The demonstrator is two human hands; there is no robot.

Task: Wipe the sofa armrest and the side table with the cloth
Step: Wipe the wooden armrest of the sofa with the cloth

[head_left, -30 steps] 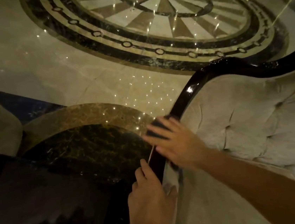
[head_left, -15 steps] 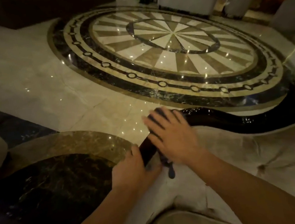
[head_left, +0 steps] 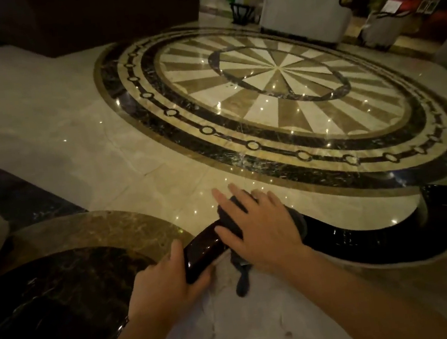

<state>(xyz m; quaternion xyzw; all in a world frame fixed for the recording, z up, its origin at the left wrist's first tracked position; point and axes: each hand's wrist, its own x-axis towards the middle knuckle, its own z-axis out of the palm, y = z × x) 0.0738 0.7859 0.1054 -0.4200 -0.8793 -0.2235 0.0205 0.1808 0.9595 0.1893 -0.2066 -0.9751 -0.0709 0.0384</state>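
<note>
Cloth (head_left: 241, 278), dark grey, lies draped over the glossy dark wooden sofa armrest (head_left: 201, 251), pressed flat under the right hand (head_left: 259, 229), fingers spread, one end dangling onto pale upholstery (head_left: 248, 322). Left hand (head_left: 166, 284) grasps the armrest's end. Without a pinch, the cloth may slide off. Round marble side table (head_left: 70, 276) sits just beside, unobstructed.

The cloth (head_left: 235, 218) is pressed on the sofa armrest (head_left: 341, 236) under the right hand (head_left: 259, 229); the side table (head_left: 69, 270) is set just left.
</note>
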